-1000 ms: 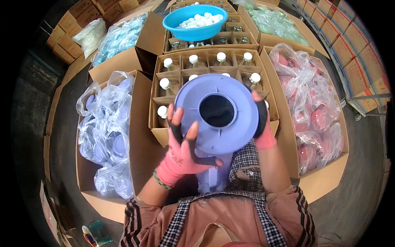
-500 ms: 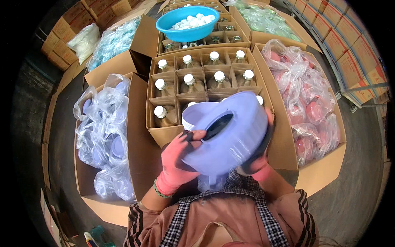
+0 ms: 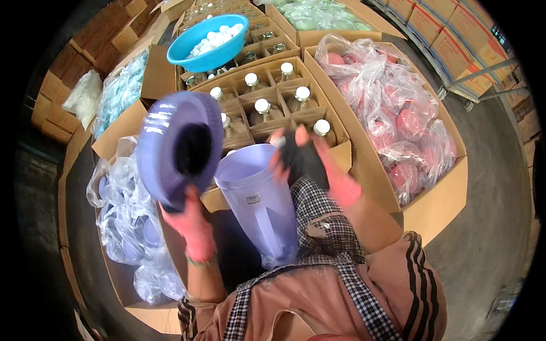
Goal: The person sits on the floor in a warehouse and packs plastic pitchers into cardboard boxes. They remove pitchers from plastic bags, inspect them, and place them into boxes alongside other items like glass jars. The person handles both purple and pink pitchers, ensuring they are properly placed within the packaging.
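My left hand (image 3: 193, 227), in a pink and dark glove, grips the lower edge of a round, shiny lavender ring-shaped piece (image 3: 156, 148) with a dark hole in its middle. Motion blurs the piece, and its kind is unclear. Between it and my right hand, a lavender pitcher (image 3: 244, 196) with a long handle leans upright at my lap; several rims at its top look nested. My right hand (image 3: 310, 165), also gloved, is blurred beside the pitcher's rim with its fingers apart and nothing visible in them. Whether it touches the rim I cannot tell.
Ahead is a divided carton (image 3: 335, 108) of white-capped glass bottles (image 3: 262, 107). A blue basin (image 3: 242, 42) of white caps rests on bottles behind it. Bagged lavender items (image 3: 133, 216) fill a left carton; bagged red ones (image 3: 398, 122) fill a right carton. A trolley (image 3: 483, 74) holds stacked boxes.
The ring-shaped piece has gone from both hands in front of me to my left hand alone, further left. My right hand has let go of it. The whole view has shifted.
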